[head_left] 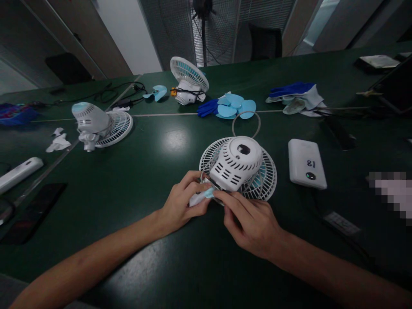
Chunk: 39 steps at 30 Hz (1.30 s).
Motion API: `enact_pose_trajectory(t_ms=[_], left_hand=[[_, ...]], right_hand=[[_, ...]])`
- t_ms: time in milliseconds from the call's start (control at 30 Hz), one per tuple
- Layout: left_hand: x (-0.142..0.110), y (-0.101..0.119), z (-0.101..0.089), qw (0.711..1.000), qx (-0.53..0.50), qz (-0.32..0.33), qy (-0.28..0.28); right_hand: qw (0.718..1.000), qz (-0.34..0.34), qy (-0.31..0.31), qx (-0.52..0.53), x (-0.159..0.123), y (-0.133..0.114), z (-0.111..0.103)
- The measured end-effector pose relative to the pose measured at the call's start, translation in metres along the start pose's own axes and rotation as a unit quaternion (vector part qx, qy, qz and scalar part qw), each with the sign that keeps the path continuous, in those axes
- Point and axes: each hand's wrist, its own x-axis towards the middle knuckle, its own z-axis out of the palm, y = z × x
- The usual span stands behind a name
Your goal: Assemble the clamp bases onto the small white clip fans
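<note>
A small white fan lies with its grille down on the green table, its vented motor housing facing up. At the near end of the housing, my left hand is closed, pinching a whitish piece with a light-blue part whose kind I cannot make out. My right hand has its fingers bent against the same near edge of the fan, the index fingertip beside the light-blue part. What lies under its fingers is hidden. A grey cable loops behind the fan.
Two more fans, one at left and one at the back, stand on the table. Light-blue fan blades, gloves and crumpled tissue lie around. A white power bank is right of the fan; a black phone-like slab lies left.
</note>
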Motion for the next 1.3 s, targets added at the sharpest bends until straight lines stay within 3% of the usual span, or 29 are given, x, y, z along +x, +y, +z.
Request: enact_pose_trajectory(t_ms=[500, 700, 1300], left_hand=[[0.0038, 0.0058, -0.0029, 1.0, -0.011, 0.003, 0.003], [0.0026, 0.0034, -0.0004, 1.0, 0.004, 0.0, 0.017], [0.0029, 0.0029, 0.0007, 0.999, 0.022, 0.016, 0.017]], right_hand=[[0.999, 0.013, 0.005, 0.041, -0.0023, -0.0006, 0.0013], [0.999, -0.036, -0.025, -0.017, -0.0047, 0.0016, 0.0007], [1.0, -0.005, -0.019, -0.022, -0.0037, -0.0013, 0.0022]])
